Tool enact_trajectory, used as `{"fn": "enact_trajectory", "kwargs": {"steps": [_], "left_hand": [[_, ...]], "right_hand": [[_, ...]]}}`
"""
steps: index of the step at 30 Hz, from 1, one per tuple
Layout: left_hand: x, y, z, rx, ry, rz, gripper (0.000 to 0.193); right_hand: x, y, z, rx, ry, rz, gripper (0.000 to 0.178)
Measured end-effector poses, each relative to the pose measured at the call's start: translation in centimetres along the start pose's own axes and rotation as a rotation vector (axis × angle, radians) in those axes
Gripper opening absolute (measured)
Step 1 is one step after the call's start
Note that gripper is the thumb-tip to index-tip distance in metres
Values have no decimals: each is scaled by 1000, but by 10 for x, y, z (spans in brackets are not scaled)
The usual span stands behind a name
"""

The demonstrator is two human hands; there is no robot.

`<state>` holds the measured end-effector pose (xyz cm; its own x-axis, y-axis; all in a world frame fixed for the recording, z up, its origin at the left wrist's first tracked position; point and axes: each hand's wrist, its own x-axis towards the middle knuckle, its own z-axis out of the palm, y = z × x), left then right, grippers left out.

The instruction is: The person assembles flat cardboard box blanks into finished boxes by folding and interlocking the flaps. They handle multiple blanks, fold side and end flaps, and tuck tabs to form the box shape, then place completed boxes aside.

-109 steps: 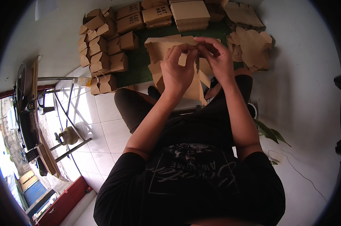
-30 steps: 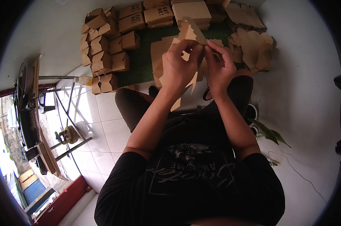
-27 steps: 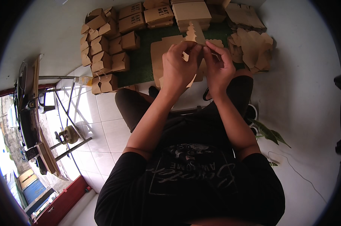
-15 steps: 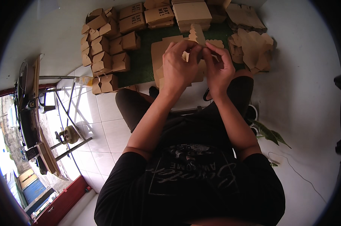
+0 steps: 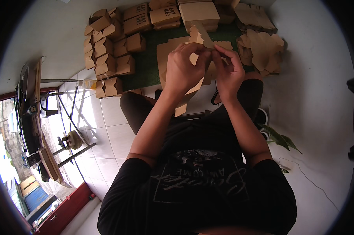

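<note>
Both hands are raised over the near edge of a green mat [image 5: 145,72], close together on one brown cardboard box blank [image 5: 197,34]. It has scalloped edges, one flap standing up beyond the fingers and a panel hanging down past my left wrist. My left hand [image 5: 186,65] pinches the blank between thumb and forefinger. Beside it, my right hand [image 5: 228,70] pinches the same edge, its fingertips nearly touching the left ones. The middle of the blank is hidden behind my hands. Beneath it, a flat cardboard sheet [image 5: 163,51] lies on the mat.
Several folded boxes [image 5: 106,64] are piled at the left of the mat. Closed printed boxes [image 5: 137,24] and a stack of flat cardboard [image 5: 200,13] stand at the back. Scalloped cardboard sheets [image 5: 265,51] lie at the right. A plant [image 5: 276,137] is by my right knee.
The blank has tilted and bent between my hands. Its scalloped flap has swung left, and its lower panel now hangs nearer to me. My hands have barely shifted.
</note>
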<state>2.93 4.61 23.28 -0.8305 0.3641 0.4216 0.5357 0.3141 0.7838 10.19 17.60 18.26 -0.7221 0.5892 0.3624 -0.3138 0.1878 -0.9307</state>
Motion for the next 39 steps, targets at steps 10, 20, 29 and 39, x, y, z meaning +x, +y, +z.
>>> {"fn": "enact_trajectory", "kwargs": {"steps": [10, 20, 29, 39], "left_hand": [[1, -7, 2, 96, 49, -1, 13], [11, -7, 3, -163, -55, -221, 22], [8, -1, 16, -128, -10, -116, 24], [2, 7, 17, -71, 61, -48, 17]], "right_hand": [[5, 3, 1, -10, -113, 88, 38], [-12, 11, -7, 36, -357, 315, 60], [-20, 28, -9, 3, -273, 223, 69], [-18, 21, -2, -95, -255, 148, 64]]}}
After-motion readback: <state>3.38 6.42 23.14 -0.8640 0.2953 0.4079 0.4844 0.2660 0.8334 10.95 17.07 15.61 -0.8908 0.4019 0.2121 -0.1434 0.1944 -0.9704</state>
